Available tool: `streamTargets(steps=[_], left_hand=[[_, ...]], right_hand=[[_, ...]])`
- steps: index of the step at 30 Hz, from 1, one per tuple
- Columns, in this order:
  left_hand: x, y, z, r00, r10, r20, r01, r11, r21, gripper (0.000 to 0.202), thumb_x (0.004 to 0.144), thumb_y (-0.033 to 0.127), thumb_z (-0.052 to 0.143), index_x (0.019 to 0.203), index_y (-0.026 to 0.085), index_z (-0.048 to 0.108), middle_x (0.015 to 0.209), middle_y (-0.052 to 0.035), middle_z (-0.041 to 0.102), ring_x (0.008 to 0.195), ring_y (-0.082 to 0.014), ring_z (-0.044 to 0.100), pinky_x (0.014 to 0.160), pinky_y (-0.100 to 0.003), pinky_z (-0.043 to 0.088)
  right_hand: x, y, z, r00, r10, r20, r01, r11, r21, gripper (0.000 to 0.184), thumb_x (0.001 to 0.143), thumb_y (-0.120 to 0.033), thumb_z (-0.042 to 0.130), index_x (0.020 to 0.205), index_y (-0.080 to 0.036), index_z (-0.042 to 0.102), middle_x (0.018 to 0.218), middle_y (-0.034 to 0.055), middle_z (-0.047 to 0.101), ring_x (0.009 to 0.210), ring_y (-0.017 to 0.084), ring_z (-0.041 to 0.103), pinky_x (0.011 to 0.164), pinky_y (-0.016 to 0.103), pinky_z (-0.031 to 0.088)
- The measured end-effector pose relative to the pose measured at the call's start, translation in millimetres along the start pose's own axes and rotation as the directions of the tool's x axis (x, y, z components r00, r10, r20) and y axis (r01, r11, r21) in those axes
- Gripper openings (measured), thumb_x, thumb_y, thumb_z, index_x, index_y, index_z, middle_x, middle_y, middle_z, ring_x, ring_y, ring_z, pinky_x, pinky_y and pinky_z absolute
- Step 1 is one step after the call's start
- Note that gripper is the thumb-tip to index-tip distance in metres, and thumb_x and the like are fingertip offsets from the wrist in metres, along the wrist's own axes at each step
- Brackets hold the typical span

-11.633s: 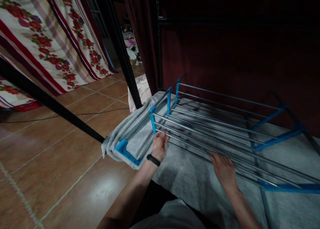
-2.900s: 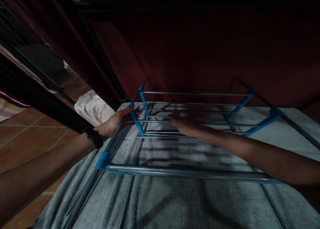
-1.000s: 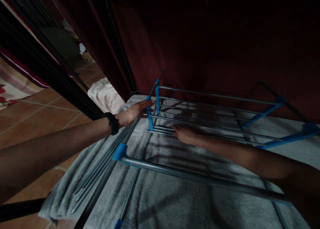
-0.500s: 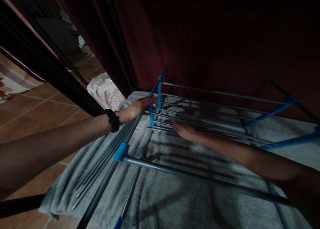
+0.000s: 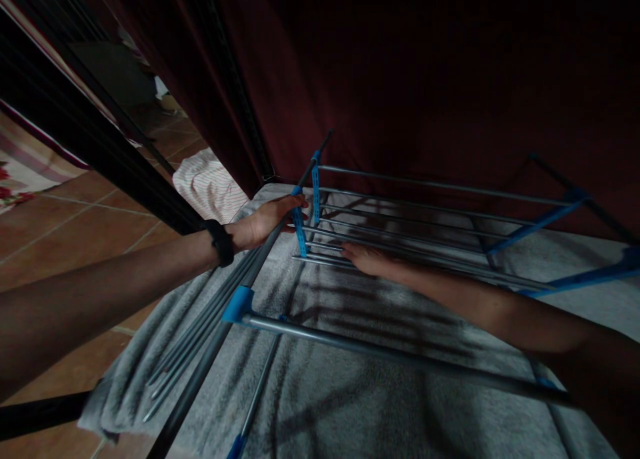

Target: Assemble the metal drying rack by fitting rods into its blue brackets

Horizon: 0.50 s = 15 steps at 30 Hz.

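A metal rack frame (image 5: 410,359) with blue plastic joints stands on a grey blanket. My left hand (image 5: 273,219), a black band on its wrist, is closed around the frame's left side pole at a slotted blue bracket (image 5: 299,229). Thin metal rods (image 5: 440,191) span from the left brackets to blue arms (image 5: 533,227) on the right. My right hand (image 5: 367,257) pinches one lower rod (image 5: 325,245) close to its left end; the fingertips are partly hidden. A nearer blue T-joint (image 5: 239,305) joins the side pole to a thick crossbar.
Several loose metal rods (image 5: 200,325) lie on the blanket (image 5: 340,412) left of the frame. A dark red curtain (image 5: 400,79) hangs behind. Black poles (image 5: 115,139) slant across the left, over a tiled floor (image 5: 85,225). A striped cloth (image 5: 213,185) lies past the blanket's corner.
The whole view has shifted very slightly. Both hands keep their places on the rack, with the right fingers a little more bent around the rod.
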<state>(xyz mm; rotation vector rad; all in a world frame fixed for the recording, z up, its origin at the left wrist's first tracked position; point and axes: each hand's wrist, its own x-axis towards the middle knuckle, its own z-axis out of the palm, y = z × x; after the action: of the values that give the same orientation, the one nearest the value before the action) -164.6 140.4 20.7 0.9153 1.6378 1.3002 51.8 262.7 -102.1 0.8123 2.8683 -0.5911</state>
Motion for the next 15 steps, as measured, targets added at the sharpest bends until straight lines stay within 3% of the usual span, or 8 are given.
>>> streamTargets(steps=[4, 9, 15], left_hand=[[1.9, -2.0, -0.2, 1.0, -0.018, 0.013, 0.018, 1.0, -0.015, 0.043, 0.072, 0.05, 0.077, 0.1, 0.016, 0.074, 0.103, -0.0102, 0.074, 0.098, -0.0281, 0.068, 0.081, -0.038, 0.055], [1.5, -0.7, -0.1, 0.999, -0.033, 0.008, 0.033, 0.999, -0.039, 0.048, 0.069, 0.053, 0.08, 0.1, 0.016, 0.072, 0.094, -0.009, 0.072, 0.084, -0.0242, 0.067, 0.078, -0.037, 0.054], [0.5, 2.3, 0.8, 0.999, -0.033, 0.019, 0.032, 0.998, 0.051, 0.055, 0.071, 0.06, 0.075, 0.105, 0.017, 0.07, 0.103, -0.0102, 0.073, 0.092, -0.0253, 0.068, 0.083, -0.037, 0.056]], right_hand=[[6.3, 4.6, 0.0, 1.0, -0.006, 0.017, 0.004, 0.988, 0.157, 0.035, 0.108, -0.033, 0.034, 0.121, -0.02, 0.064, 0.125, 0.0092, 0.07, 0.111, 0.021, 0.065, 0.098, 0.033, 0.048], [10.5, 6.5, -0.7, 0.996, -0.041, 0.077, 0.017, 0.958, 0.286, 0.034, 0.107, -0.03, 0.034, 0.118, -0.017, 0.064, 0.121, 0.0081, 0.071, 0.109, 0.021, 0.065, 0.097, 0.033, 0.049], [6.6, -0.5, -2.5, 0.999, -0.044, 0.004, 0.043, 0.992, 0.119, 0.039, 0.107, -0.03, 0.035, 0.134, -0.017, 0.06, 0.133, 0.0118, 0.067, 0.12, 0.025, 0.063, 0.103, 0.037, 0.048]])
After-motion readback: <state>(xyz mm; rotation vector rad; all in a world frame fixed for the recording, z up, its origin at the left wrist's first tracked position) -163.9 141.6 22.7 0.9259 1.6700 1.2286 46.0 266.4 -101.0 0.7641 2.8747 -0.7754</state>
